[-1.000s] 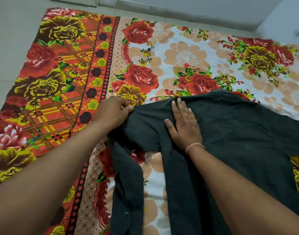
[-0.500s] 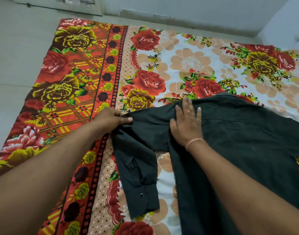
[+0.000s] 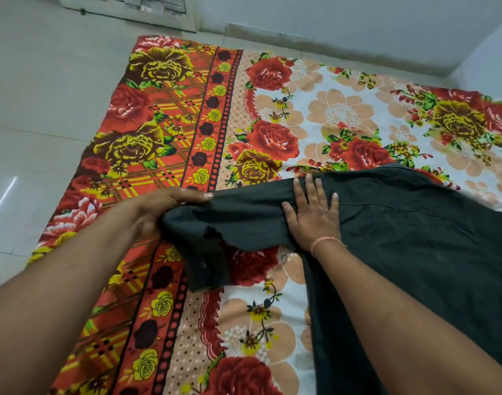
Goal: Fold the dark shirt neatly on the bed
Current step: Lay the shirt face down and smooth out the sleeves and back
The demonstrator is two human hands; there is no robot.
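The left hand (image 3: 161,206) grips the bunched sleeve (image 3: 215,220) of the dark shirt (image 3: 415,246), fingers curled around the cloth, thumb on top; the cuff end hangs loose below the grip. The right hand (image 3: 312,215) lies flat and spread, palm down, on the shirt at the sleeve's root, grasping nothing. A thin thread band (image 3: 325,241) circles the right wrist. The shirt body spreads right of this hand, on the floral bedsheet (image 3: 272,124).

A floral bedsheet (image 3: 272,109) in red, yellow and peach covers the bed beside pale glossy floor tiles (image 3: 44,109) at left; plain white walls (image 3: 329,18) rise at the far side.
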